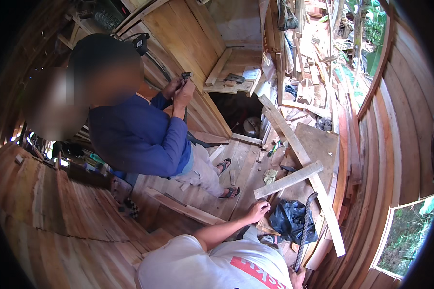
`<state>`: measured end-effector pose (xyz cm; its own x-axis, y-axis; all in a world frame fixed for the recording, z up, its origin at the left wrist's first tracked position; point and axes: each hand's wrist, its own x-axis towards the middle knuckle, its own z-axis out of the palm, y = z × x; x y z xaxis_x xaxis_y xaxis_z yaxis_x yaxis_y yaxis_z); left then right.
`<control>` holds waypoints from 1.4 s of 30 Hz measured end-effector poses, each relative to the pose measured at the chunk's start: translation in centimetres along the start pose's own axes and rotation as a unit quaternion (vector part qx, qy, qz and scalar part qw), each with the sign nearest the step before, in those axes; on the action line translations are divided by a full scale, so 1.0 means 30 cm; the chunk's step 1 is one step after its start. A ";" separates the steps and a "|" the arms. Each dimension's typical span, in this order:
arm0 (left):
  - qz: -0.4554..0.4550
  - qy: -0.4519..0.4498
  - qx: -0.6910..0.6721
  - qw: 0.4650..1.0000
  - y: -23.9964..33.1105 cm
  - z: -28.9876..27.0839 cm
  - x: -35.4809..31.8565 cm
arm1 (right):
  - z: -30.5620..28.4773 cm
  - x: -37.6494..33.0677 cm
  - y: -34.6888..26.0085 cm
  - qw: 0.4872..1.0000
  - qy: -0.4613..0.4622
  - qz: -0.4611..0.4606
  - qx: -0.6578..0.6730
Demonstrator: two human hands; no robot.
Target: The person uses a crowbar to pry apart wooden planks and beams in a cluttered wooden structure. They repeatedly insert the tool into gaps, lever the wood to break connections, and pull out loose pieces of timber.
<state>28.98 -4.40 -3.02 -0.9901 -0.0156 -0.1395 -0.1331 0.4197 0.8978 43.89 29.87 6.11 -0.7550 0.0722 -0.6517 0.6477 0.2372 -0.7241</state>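
Note:
My left hand (258, 212) is held out in front of my white shirt, fingers curled closed. Whatever may be between its fingertips is too small to make out. Low at the right edge of my body, my right hand (298, 278) grips the lower end of a dark twisted metal bar (303, 231) with a hooked top, probably a pry bar. The bar stands upright in front of a black plastic bag (291, 219). Just beyond my left hand, a short wooden batten (288, 181) crosses a longer wooden plank (296, 144) that leans at a slant.
To the left stands a co-worker in a blue shirt (135, 130), both hands (181, 94) around a small dark object. A wooden cabinet (183, 36) with a shelf (234, 74) is behind. Offcuts litter the plank floor (248, 166). A board wall (371, 159) rises on the right.

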 end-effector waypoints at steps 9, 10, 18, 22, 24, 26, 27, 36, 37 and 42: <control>0.034 -0.003 0.032 0.999 0.007 0.030 0.000 | -0.053 -0.024 0.149 0.995 0.091 -0.016 0.029; 0.031 -0.004 0.041 0.999 0.007 0.030 -0.004 | -0.059 -0.032 0.191 0.994 0.105 -0.020 0.031; 0.030 -0.016 -0.026 0.999 0.053 0.051 0.014 | 0.013 -0.042 0.290 0.964 0.232 0.042 0.124; -0.001 -0.007 -0.027 1.000 0.068 0.039 -0.017 | 0.030 -0.066 0.214 0.946 0.222 0.027 0.235; -0.023 -0.051 0.005 0.998 0.084 0.047 -0.005 | 0.031 -0.049 0.263 0.954 0.226 0.052 0.188; -0.015 -0.063 -0.007 0.998 0.099 0.081 0.000 | 0.046 -0.057 0.265 0.944 0.218 0.072 0.235; -0.008 -0.075 -0.001 0.997 0.104 0.100 -0.002 | 0.058 -0.058 0.289 0.939 0.225 0.082 0.246; 0.234 -0.141 0.115 0.955 0.218 0.280 0.159 | 0.135 -0.133 0.416 0.934 0.224 0.201 0.192; 0.234 -0.181 0.149 0.943 0.214 0.299 0.175 | 0.136 -0.141 0.431 0.936 0.229 0.210 0.165; 0.169 -0.317 0.306 0.882 0.163 0.383 0.231 | 0.130 -0.161 0.469 0.939 0.225 0.206 0.160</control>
<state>21.99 7.96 -4.40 -0.7188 0.6330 -0.2874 0.4055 0.7176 0.5663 57.06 29.07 -1.83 -0.3540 0.5132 -0.7819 0.8372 -0.1988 -0.5095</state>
